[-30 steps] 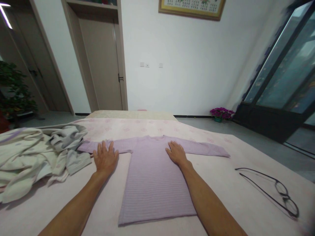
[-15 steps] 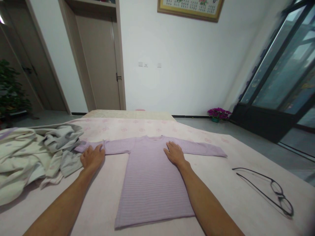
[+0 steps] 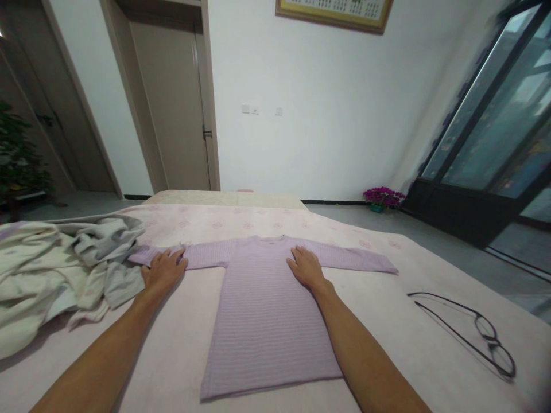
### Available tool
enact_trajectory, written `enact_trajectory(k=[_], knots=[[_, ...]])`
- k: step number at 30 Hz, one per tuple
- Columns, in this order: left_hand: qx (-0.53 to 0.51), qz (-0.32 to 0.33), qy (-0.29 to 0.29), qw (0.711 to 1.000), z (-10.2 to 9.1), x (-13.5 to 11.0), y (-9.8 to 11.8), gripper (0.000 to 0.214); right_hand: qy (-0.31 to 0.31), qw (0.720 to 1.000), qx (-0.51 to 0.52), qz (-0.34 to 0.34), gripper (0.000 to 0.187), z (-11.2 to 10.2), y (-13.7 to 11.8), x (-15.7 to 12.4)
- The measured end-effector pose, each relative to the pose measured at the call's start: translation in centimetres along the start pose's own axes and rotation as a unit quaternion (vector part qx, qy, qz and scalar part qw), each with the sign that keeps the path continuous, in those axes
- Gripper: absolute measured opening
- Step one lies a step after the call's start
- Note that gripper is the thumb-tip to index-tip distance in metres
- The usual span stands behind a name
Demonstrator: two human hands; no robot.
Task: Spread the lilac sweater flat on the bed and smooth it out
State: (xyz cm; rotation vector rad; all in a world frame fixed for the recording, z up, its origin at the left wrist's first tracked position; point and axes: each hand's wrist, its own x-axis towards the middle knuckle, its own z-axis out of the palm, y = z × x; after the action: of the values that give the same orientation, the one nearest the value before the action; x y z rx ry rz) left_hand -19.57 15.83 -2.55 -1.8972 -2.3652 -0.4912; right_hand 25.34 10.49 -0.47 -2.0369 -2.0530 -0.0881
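Observation:
A lilac striped long-sleeved shirt (image 3: 271, 321) lies spread flat, collar at the far side, both sleeves stretched out sideways. My left hand (image 3: 165, 269) rests on its left sleeve, fingers extended and lying on the fabric. On the upper right of the chest, near the right shoulder, my right hand (image 3: 305, 267) lies flat with fingers apart. My forearm covers part of the shirt's right side edge. The left cuff reaches to the edge of a heap of clothes (image 3: 64, 269).
A pale pink flowered cloth (image 3: 379, 321) covers the table. Black-framed glasses (image 3: 491, 338) lie at the right with arms unfolded. Beyond are a closed door (image 3: 172, 109), a pot of magenta flowers (image 3: 383, 198) on the floor and a leafy plant (image 3: 19, 155) at left.
My left hand has slid slightly right and up along the left sleeve, its fingers flatter. My right hand stays in place on the chest.

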Motion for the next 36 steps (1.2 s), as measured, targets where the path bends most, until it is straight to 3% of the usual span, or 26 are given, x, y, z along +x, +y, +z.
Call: enact_trajectory(k=[6, 10, 13, 19, 26, 30, 33, 36], knots=[[0.017, 0.016, 0.023, 0.999, -0.3, -0.9, 0.7, 0.049, -0.002, 1.0, -0.007, -0.001, 0.056, 0.0, 0.0, 0.1], [0.064, 0.059, 0.078, 0.993, -1.0, -1.9, 1.6, 0.045, -0.003, 1.0, -0.009, -0.003, 0.056, 0.0, 0.0, 0.1], [0.083, 0.086, 0.088, 0.989, -1.4, -2.3, 2.0, 0.044, -0.007, 1.0, -0.01, -0.002, 0.056, -0.1, 0.0, 0.1], [0.026, 0.062, 0.04, 0.997, -1.1, -1.8, 1.5, 0.045, -0.013, 1.0, -0.008, 0.002, 0.056, -0.2, -0.1, 0.1], [-0.027, 0.085, 0.114, 0.99, -1.1, -2.2, 1.2, 0.045, -0.003, 1.0, 0.001, -0.002, 0.056, 0.0, 0.0, 0.1], [-0.119, 0.197, 0.14, 0.963, -2.5, -3.4, 2.1, 0.044, -0.001, 1.0, 0.0, -0.007, 0.056, 0.1, 0.2, 0.2], [-0.198, 0.333, 0.107, 0.916, -3.6, -5.1, 3.7, 0.044, -0.003, 1.0, -0.003, -0.003, 0.057, 0.2, 0.2, 0.2], [-0.248, 0.429, 0.07, 0.866, -3.8, -7.1, 5.9, 0.042, -0.004, 1.0, -0.004, -0.002, 0.057, 0.1, 0.1, 0.1]])
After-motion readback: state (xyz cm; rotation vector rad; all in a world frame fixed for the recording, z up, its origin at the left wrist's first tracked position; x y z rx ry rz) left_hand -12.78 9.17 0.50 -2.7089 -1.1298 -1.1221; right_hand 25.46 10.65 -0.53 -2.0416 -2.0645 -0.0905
